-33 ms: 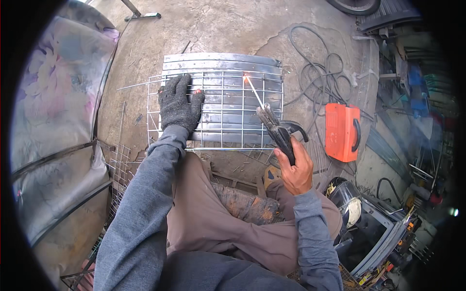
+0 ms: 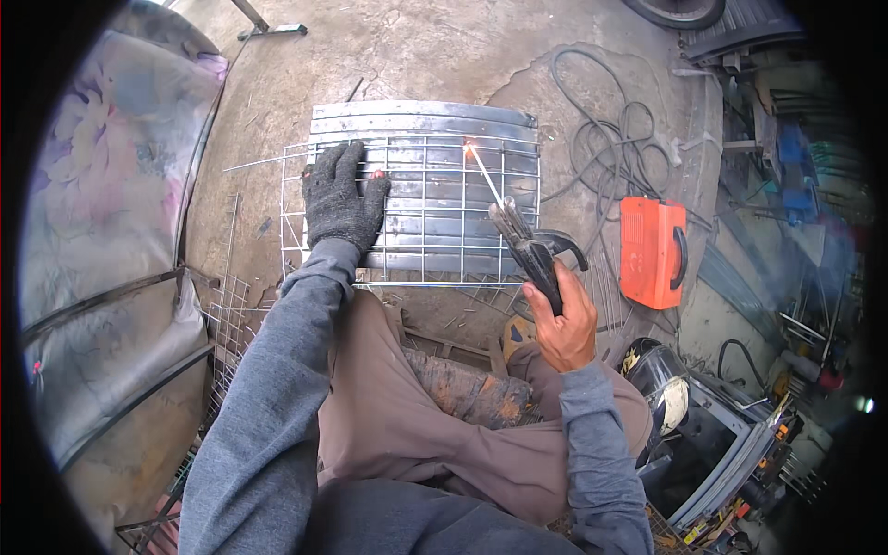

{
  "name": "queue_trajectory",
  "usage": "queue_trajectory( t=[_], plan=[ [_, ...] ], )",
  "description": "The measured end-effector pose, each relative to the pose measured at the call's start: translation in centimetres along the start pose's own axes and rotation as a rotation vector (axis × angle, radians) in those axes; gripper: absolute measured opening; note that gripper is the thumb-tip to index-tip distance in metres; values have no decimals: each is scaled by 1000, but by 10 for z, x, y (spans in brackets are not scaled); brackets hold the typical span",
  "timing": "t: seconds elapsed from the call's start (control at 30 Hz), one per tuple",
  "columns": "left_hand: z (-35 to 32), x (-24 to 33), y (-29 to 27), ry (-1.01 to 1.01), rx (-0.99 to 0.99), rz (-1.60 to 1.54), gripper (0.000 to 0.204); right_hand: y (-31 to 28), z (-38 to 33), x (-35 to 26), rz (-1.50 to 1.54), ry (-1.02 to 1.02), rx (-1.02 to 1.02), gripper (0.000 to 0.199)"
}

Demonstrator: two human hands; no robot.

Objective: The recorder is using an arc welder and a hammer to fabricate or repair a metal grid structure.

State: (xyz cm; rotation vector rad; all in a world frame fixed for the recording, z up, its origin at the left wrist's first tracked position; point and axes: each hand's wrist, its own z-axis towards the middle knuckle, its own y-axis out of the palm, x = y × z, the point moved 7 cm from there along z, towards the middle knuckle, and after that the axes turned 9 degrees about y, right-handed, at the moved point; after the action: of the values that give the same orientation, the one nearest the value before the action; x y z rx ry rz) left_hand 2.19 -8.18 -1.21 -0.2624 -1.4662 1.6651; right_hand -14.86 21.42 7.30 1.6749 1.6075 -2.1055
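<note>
A wire mesh panel (image 2: 424,213) lies over a slatted sheet of grey metal (image 2: 425,113) in front of my knees. In a dark knitted glove, my left hand (image 2: 344,199) rests flat on the panel's left part, fingers outstretched, with a bare tip showing at the thumb. My bare right hand (image 2: 564,324) is wrapped round the black handle of a welding electrode holder (image 2: 525,248). From its jaws a thin welding rod (image 2: 486,174) slants up and left to the mesh. An orange glow (image 2: 470,148) shows where the rod's tip meets an upper wire.
An orange welding machine (image 2: 650,252) stands on the floor at right, with a coiled dark cable (image 2: 615,139) behind it. Nearer me on the right are a helmet (image 2: 668,402) and assorted tools. A draped sheet (image 2: 120,166) borders the left side. Loose wire mesh (image 2: 229,314) lies by my left arm.
</note>
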Motion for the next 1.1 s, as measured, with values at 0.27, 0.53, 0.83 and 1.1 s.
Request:
queue_trajectory(
  t=[0.27,0.53,0.83,1.1],
  plan=[
    [-1,-2,1,2,-4,9,59,1,0,-2,2,5,-3,47],
    [1,2,-3,-20,-17,22,61,-12,2,-1,39,47,59,46],
    [2,13,-14,34,-126,48,65,-55,10,11,209,130,217,43],
    [-51,82,-24,245,-360,-88,73,-76,9,16,334,185,287,44]
  ],
)
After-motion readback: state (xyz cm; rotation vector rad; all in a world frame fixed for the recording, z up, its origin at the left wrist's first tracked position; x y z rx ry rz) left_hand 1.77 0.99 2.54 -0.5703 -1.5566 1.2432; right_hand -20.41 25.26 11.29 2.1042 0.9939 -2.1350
